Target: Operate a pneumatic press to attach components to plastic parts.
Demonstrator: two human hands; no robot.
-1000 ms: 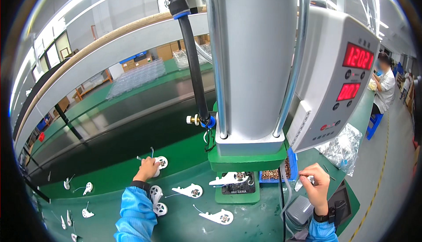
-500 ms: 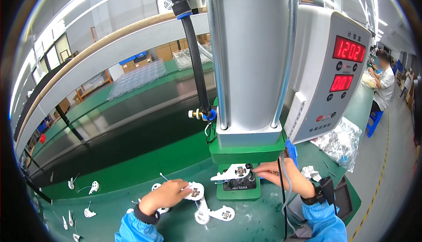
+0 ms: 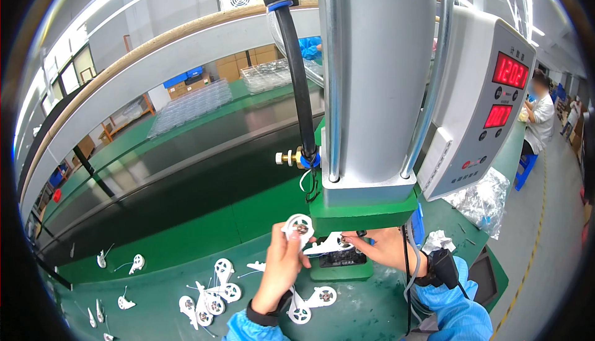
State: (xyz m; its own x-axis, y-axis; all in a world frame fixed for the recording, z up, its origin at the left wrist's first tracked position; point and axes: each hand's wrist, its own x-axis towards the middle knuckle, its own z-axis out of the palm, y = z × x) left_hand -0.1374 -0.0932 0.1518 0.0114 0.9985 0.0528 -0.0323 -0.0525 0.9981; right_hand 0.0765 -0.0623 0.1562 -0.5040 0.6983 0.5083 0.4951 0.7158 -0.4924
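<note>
My left hand [image 3: 282, 266], raised at the left of the press, pinches a white plastic part with a round, wheel-like housing [image 3: 299, 224]. Its fingers also come close to the narrow tip of a second white part [image 3: 331, 243]; contact there I cannot tell. That second part lies over the black fixture [image 3: 341, 258] under the green press head [image 3: 364, 214]. My right hand [image 3: 387, 249] reaches in from the right, with thumb and fingers closed on the round end of this part. More white parts [image 3: 300, 314] lie on the green table just below my left wrist.
A grey press cylinder [image 3: 378, 74] with metal rods towers ahead. Right of it stands a counter box [image 3: 477, 105] with red displays. Several white parts with thin wires [image 3: 214, 304] are scattered at the left. A clear plastic bag [image 3: 480, 198] lies at the right; a person [image 3: 540, 115] sits beyond.
My left hand has lifted a white part off the table and brought it up and right beside the press. My right hand has closed on the part at the fixture. The view has shifted slightly.
</note>
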